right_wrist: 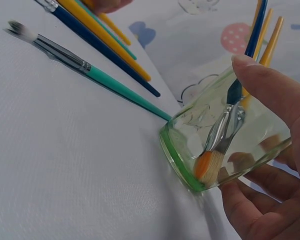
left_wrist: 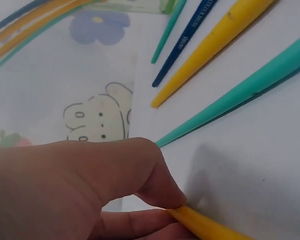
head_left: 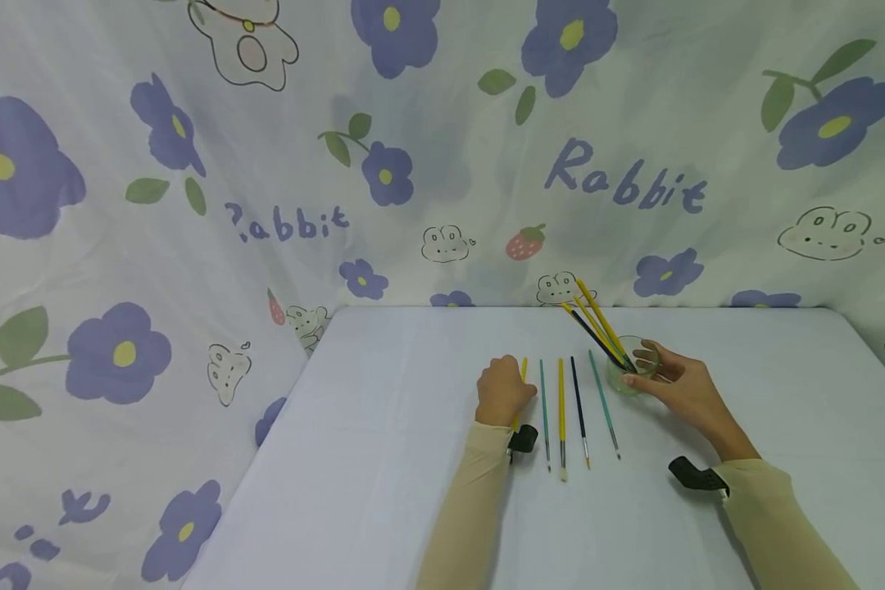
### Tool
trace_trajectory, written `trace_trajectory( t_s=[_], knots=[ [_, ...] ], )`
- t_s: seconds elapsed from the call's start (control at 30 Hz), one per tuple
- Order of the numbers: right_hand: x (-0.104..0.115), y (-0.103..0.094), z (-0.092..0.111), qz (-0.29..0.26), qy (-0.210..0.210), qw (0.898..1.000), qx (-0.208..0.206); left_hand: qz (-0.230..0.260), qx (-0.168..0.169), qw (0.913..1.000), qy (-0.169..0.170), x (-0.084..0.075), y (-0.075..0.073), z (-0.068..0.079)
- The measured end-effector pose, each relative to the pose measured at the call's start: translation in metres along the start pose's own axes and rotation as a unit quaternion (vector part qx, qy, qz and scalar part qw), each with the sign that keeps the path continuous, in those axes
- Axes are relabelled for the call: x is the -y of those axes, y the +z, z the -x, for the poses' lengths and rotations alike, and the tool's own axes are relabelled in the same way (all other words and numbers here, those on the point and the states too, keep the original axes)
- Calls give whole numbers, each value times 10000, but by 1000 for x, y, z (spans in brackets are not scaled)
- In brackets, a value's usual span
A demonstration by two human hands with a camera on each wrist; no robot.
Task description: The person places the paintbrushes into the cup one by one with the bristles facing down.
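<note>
Between thumb and fingers, my left hand (head_left: 501,392) pinches the end of a yellow paintbrush (left_wrist: 210,226) at the left of a row on the table. Beside it lie a teal paintbrush (head_left: 544,410), a thicker yellow paintbrush (head_left: 561,401), a navy paintbrush (head_left: 578,401) and another teal paintbrush (head_left: 603,397), bristles toward me. My right hand (head_left: 682,389) grips a clear glass cup (right_wrist: 176,155) with a greenish base, thumb on one side and fingers round the other. The cup is tilted; several brushes stand in it, bristles down, including a navy paintbrush (right_wrist: 254,35).
A white table (head_left: 369,459) lies under everything. Behind it and on the left hangs a curtain (head_left: 479,180) printed with purple flowers and rabbits, meeting the table's back edge. Black wrist cameras sit by both sleeves.
</note>
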State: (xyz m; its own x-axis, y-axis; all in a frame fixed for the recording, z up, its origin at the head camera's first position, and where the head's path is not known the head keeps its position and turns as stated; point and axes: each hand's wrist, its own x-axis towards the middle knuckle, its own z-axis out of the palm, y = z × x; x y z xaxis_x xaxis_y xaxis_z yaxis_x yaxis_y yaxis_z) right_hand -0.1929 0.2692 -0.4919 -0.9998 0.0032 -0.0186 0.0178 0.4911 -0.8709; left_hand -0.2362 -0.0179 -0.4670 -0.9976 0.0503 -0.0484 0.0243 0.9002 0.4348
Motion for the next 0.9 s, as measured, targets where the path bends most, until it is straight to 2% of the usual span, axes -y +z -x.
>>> trace_trajectory(
  t_s=[0.1,0.2,0.27,0.37,0.47,0.57,0.67,0.9],
  knots=[
    [0,0,0,14,13,10000,-8,252,57,9996,-127,4,-2,-2],
    [0,0,0,23,24,10000,0,844,208,9961,-129,11,-9,-4],
    [0,0,0,30,15,10000,2,1446,407,9886,-107,14,-15,-5],
    [0,0,0,42,9,10000,-6,2490,713,9659,5,17,-23,-7],
    [1,-1,0,67,12,10000,-15,3428,921,9349,36,17,-28,-9],
    [1,0,0,50,22,10000,-2,4099,956,9070,101,15,-32,-10],
    [2,-1,0,3,28,10000,20,4562,917,8851,131,13,-34,-10],
    [2,-1,1,40,12,10000,28,5114,777,8556,195,8,-40,-9]
  ],
)
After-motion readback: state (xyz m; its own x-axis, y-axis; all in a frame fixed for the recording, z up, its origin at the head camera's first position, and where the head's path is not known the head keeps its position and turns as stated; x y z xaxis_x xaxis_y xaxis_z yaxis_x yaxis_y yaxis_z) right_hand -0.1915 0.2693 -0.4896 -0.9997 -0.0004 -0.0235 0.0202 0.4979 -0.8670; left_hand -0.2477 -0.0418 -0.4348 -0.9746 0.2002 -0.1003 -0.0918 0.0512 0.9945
